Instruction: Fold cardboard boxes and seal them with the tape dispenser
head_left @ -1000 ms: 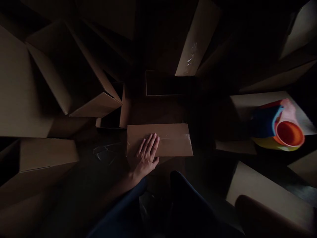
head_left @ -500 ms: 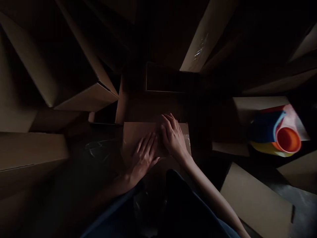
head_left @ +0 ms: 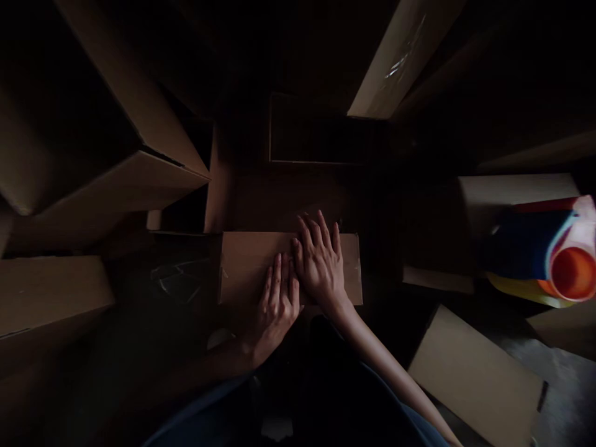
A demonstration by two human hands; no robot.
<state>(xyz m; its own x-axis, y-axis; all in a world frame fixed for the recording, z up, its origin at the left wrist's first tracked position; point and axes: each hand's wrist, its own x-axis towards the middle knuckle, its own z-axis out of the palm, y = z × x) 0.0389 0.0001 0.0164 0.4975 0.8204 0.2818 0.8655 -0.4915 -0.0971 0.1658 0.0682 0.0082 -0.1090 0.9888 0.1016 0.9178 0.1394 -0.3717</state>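
Observation:
A flat brown cardboard box [head_left: 242,264] with clear tape along its seam lies on the dark floor right in front of me. My left hand [head_left: 275,304] rests flat on its near edge, fingers stretched out and together. Just to the right, my right hand [head_left: 319,261] lies flat on the box top, fingers spread and reaching its far edge. Neither hand holds anything. My dark-trousered legs fill the bottom of the view.
Cardboard boxes stand all around: a stack at the left [head_left: 116,186], an open dark box [head_left: 316,133] behind, flattened cardboard [head_left: 475,375] at the lower right. Colourful stacked plastic cups [head_left: 549,257], orange one outermost, lie on a box at the right. The scene is very dim.
My right hand came in from the right and settled flat on the box beside the left hand. The view has shifted closer and slightly down.

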